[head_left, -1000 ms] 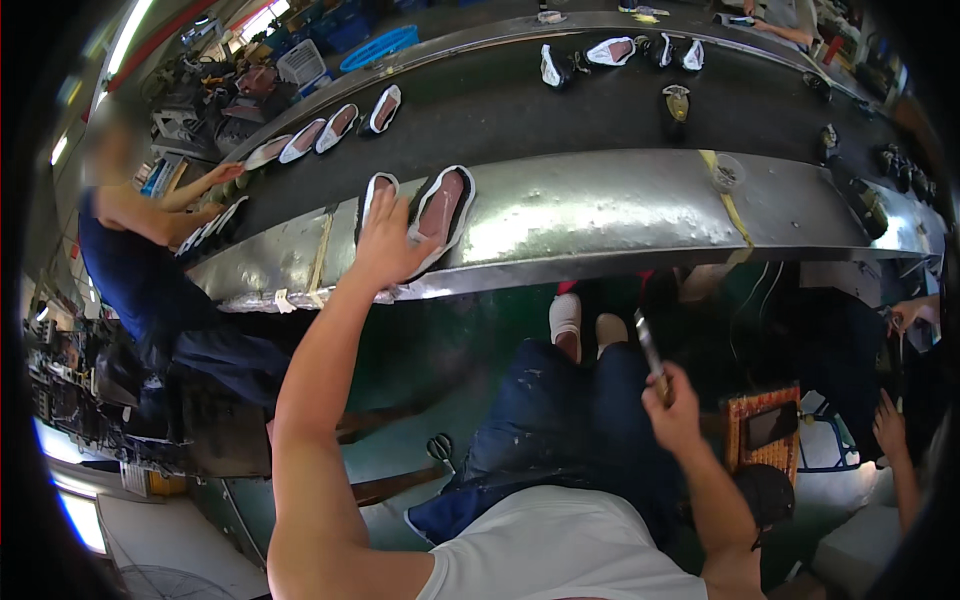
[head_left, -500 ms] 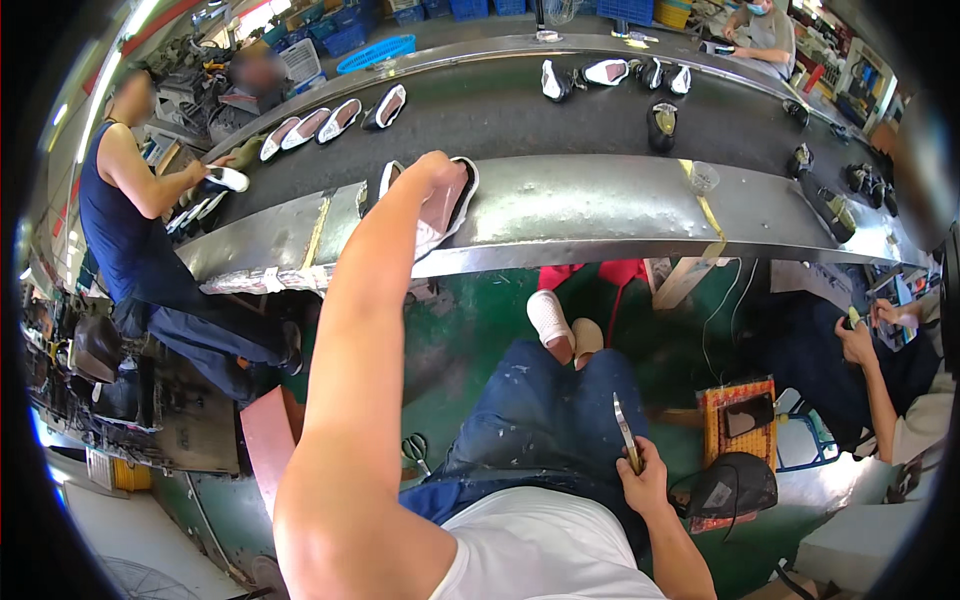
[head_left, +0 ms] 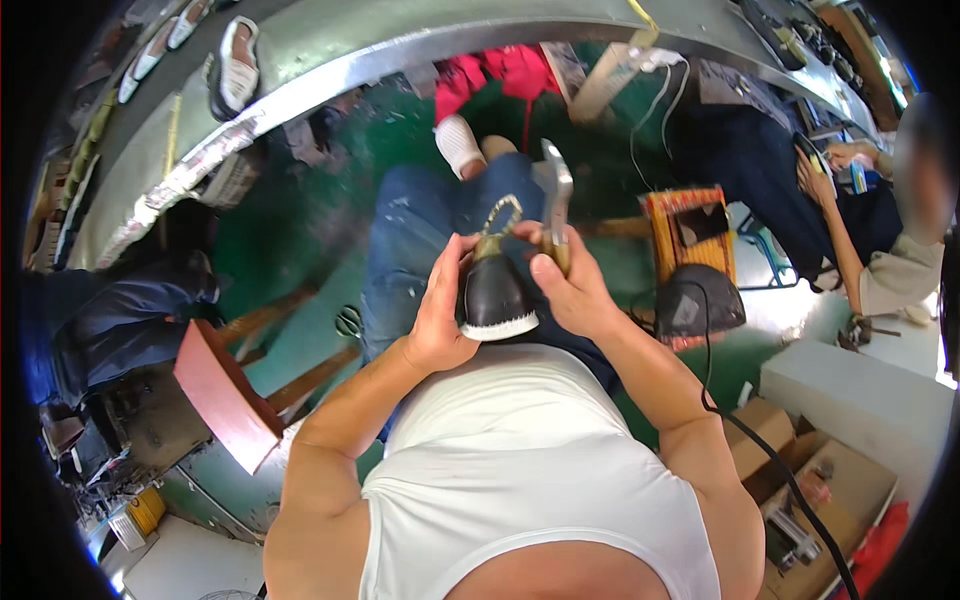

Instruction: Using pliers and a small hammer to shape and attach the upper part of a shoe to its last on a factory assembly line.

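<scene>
Shoe (head_left: 496, 295) now off counter (head_left: 400, 50), within reach of tool (head_left: 559, 200)
Left fingers (head_left: 446, 266) grip it; right fingers (head_left: 547, 273) beside it clasp the tool.

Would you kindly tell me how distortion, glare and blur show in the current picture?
Head view: the metal bench edge bows into an arc; glare whitens the floor at right; a co-worker's head is blurred; the black shoe looks fairly sharp.
</scene>
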Demonstrator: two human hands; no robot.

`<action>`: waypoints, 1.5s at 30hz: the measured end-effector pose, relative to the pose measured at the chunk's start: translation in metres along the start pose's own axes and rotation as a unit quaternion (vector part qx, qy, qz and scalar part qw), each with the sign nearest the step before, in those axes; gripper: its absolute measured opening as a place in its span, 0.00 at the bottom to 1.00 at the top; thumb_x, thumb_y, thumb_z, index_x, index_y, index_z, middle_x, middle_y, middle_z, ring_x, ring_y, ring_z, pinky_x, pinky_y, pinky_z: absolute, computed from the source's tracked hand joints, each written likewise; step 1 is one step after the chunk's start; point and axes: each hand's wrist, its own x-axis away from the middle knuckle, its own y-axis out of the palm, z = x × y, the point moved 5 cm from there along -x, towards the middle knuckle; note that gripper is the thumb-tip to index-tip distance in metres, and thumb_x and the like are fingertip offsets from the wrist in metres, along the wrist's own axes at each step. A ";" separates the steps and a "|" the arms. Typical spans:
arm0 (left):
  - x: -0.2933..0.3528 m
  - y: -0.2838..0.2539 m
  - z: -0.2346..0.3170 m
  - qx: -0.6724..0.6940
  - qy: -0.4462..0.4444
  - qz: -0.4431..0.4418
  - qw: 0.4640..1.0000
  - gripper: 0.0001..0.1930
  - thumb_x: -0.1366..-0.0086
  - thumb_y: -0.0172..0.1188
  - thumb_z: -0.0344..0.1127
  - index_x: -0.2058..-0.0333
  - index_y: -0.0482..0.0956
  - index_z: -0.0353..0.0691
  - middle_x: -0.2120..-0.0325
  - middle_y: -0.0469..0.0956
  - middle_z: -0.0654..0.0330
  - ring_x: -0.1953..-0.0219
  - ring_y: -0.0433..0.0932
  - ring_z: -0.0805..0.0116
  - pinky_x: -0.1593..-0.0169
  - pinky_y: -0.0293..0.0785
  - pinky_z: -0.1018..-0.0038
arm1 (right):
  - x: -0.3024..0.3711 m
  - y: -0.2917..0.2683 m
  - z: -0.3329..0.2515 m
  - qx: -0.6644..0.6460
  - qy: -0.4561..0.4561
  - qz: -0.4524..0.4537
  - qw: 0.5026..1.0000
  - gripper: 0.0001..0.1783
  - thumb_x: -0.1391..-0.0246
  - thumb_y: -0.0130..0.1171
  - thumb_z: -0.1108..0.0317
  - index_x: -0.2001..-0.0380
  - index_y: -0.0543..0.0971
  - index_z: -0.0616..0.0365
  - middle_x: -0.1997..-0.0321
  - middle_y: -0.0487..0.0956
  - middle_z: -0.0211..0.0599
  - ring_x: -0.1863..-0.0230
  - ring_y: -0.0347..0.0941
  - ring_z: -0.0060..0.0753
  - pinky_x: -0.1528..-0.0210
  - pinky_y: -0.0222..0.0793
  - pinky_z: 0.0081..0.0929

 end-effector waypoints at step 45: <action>-0.027 0.018 -0.046 0.265 -0.341 0.071 0.899 0.27 0.23 0.38 0.50 0.48 0.71 0.28 0.66 0.81 0.54 0.62 0.77 0.73 0.54 0.73 0.77 | -0.002 0.033 0.002 0.026 -0.069 -0.043 0.996 0.15 0.39 0.55 0.71 0.51 0.67 0.60 0.53 0.77 0.39 0.52 0.75 0.34 0.45 0.68 0.31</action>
